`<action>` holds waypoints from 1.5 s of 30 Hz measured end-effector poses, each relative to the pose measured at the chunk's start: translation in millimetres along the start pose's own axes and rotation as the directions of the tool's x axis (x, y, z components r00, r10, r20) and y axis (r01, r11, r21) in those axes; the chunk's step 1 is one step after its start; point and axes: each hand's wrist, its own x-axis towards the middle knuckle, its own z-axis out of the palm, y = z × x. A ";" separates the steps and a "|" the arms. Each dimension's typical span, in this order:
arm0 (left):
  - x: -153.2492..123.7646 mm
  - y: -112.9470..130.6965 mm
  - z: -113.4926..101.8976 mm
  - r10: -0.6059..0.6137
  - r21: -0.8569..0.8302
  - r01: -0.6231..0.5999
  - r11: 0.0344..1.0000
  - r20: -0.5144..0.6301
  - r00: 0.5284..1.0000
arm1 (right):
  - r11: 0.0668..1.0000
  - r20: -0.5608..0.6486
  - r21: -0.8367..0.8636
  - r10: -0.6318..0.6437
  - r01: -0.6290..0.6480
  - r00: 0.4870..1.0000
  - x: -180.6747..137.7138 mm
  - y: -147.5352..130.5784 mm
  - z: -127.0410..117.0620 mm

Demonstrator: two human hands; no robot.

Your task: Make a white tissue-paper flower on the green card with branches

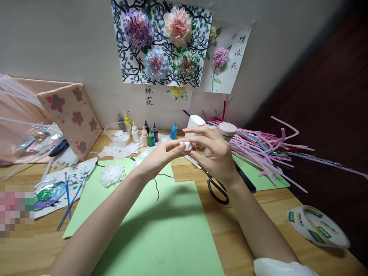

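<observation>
A small, white, rounded lump of matte, soft-looking material [188, 146] is held up off the wooden tabletop [235, 237], pinched among the fingertips of both hands. The left hand [165, 154] grips its left end, with the thumb tip overlapping that edge. The right hand [215, 151] holds it from the other side, a finger bent over the top and the thumb beneath. Only its near face shows, pale and smooth, slightly wider than tall, with a blunt outline. The fingers hide its remaining edges, so its full shape cannot be told, nor whether it is paper or another material.
</observation>
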 end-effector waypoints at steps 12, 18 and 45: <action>-0.4 -0.5 -4.0 -0.001 -0.009 0.000 1.000 -0.009 1.000 | 0.998 -0.002 0.058 0.022 -0.022 1.000 -1.4 -0.5 5.0; -0.5 3.0 -3.6 -0.028 -0.074 0.028 0.997 0.000 1.000 | 0.979 0.030 0.173 0.102 -0.105 0.994 -1.2 1.6 6.3; -4.4 21.0 -13.0 0.031 0.428 0.064 0.902 -0.213 0.977 | 0.908 0.019 0.344 0.250 -0.241 0.968 -5.1 2.5 13.4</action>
